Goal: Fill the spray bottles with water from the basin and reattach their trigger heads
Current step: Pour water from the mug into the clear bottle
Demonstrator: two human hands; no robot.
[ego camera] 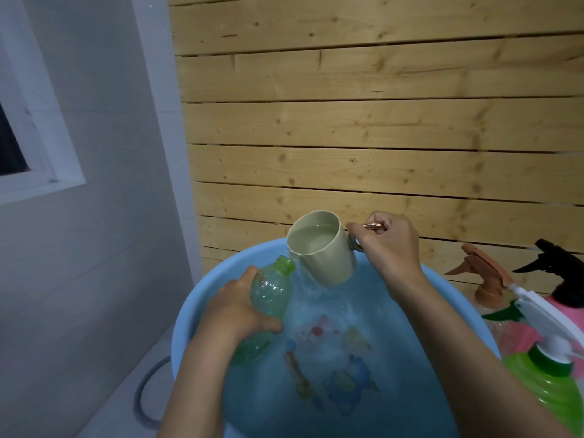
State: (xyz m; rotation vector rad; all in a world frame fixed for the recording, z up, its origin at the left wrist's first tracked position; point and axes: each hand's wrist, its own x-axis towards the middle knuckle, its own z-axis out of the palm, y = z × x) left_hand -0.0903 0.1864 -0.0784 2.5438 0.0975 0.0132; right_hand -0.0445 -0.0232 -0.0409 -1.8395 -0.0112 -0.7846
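A blue basin (189,311) holds water with a cartoon print on its bottom. My left hand (235,309) grips a clear green bottle (271,292) without a trigger head, tilted over the water with its open neck up and to the right. My right hand (387,245) holds a beige cup (319,248) by its handle. The cup is full and tipped left, its lip just above the bottle's neck, and water runs down past the neck into the basin.
To the right of the basin stand several spray bottles: one with an orange-brown trigger head (483,273), one with a black head (559,267), a green bottle with a white and green head (550,371). A wooden slat wall is behind; a grey hose (142,393) lies at the lower left.
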